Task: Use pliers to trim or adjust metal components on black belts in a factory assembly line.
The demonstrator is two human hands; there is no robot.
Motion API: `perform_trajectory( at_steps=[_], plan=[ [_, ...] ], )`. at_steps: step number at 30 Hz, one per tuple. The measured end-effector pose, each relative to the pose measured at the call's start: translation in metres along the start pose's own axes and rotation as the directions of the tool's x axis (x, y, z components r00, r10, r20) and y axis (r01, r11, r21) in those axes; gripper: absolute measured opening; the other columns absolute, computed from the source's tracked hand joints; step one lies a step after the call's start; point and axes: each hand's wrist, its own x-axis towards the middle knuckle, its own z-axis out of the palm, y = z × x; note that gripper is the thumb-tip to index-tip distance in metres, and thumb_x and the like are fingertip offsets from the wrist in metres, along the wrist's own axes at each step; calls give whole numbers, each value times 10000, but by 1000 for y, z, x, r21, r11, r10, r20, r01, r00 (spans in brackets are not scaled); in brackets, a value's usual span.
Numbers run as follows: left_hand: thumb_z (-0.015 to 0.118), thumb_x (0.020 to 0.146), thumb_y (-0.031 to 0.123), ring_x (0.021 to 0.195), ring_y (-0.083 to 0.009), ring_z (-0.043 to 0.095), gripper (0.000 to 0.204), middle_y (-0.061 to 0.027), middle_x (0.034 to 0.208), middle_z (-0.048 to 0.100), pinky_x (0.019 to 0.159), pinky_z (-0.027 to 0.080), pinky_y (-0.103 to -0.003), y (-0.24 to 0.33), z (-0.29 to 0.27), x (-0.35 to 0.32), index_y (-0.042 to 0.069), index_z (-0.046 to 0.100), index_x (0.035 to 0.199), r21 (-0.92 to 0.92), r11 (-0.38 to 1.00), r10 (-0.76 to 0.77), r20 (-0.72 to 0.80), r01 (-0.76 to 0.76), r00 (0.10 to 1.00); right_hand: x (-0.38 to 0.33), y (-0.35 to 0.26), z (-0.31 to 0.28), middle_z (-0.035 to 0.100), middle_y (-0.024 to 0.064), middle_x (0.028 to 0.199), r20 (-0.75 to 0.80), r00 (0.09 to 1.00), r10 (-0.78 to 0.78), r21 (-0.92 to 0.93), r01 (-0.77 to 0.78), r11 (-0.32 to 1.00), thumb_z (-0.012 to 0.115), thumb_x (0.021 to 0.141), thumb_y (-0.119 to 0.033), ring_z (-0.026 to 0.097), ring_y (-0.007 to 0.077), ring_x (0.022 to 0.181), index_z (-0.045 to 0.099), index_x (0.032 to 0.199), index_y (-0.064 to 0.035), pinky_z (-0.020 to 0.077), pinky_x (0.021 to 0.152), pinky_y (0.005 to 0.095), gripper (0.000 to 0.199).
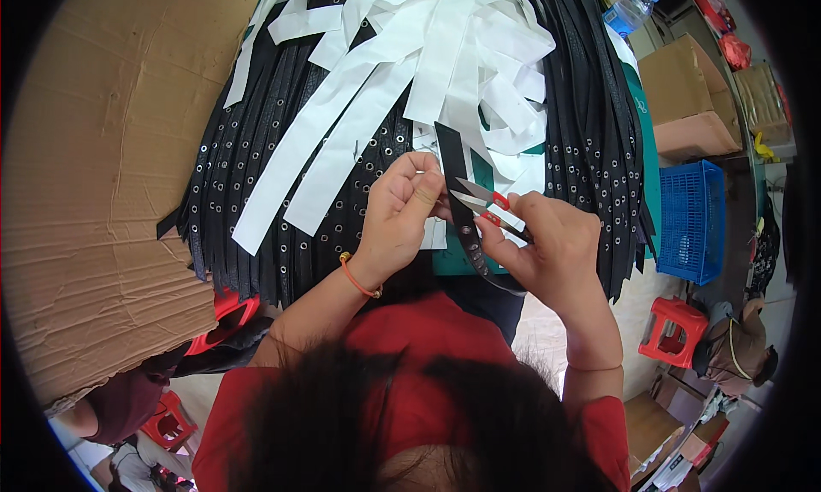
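A black strap with metal eyelets (468, 234) runs between my hands, its plain end pointing away from me. My left hand (404, 203) pinches the strap's left edge between thumb and fingers. In my right hand (552, 242) is a small pair of thread snips (489, 203) with red parts near the grip. Its blades are spread and lie at the strap, just right of my left fingertips. Whether they touch a thread cannot be seen. Piles of black eyelet straps (286, 150) hang over the table's near edge, left and right of my hands.
White strips (466, 56) lie heaped over the straps. A large cardboard sheet (111, 167) stands at left. Right of the green table mat (647, 163) are a blue plastic basket (691, 222), a cardboard box (691, 94), a red stool (673, 331) and a water bottle (631, 13). Other people sit nearby.
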Motion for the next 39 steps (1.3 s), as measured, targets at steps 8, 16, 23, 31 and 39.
perform_trajectory(
  at_steps=[8,16,23,31,39],
  plan=[
    [421,893,27,938,-136,559,238,-182,1069,574,824,433,-235,7,0,-4,7,328,1112,17,997,77,173,-81,982,4,2,2,456,52,501,-27,999,36,60,-34,998,694,697,-198,478,198,409,479,670,-66,341,370,296,254],
    [421,883,-27,1131,-281,489,232,-191,978,610,909,408,-312,1,-1,1,14,320,1087,87,987,121,128,-132,984,4,3,8,456,46,509,-62,998,-9,34,11,999,702,686,-190,478,188,413,512,707,-54,345,374,290,235],
    [428,908,37,1087,-284,522,106,-155,893,625,896,418,-308,-5,-5,3,24,368,994,161,969,168,129,-187,977,4,1,10,433,38,509,-75,995,-63,-41,60,997,705,679,-182,462,180,405,507,702,-50,343,371,287,240],
    [435,915,73,1040,-261,556,85,-120,852,606,862,440,-292,-10,-10,3,15,389,957,141,969,190,110,-204,976,6,-1,9,511,53,565,30,998,-57,-48,59,997,731,662,-151,515,182,463,561,799,-17,386,408,276,256],
    [468,898,34,722,-18,455,59,-4,804,503,646,356,-140,-19,-9,0,8,424,927,145,969,201,-6,-198,980,5,4,13,493,44,549,15,999,-51,-50,52,997,736,662,-157,508,175,455,565,794,-22,376,400,274,255]
  ],
)
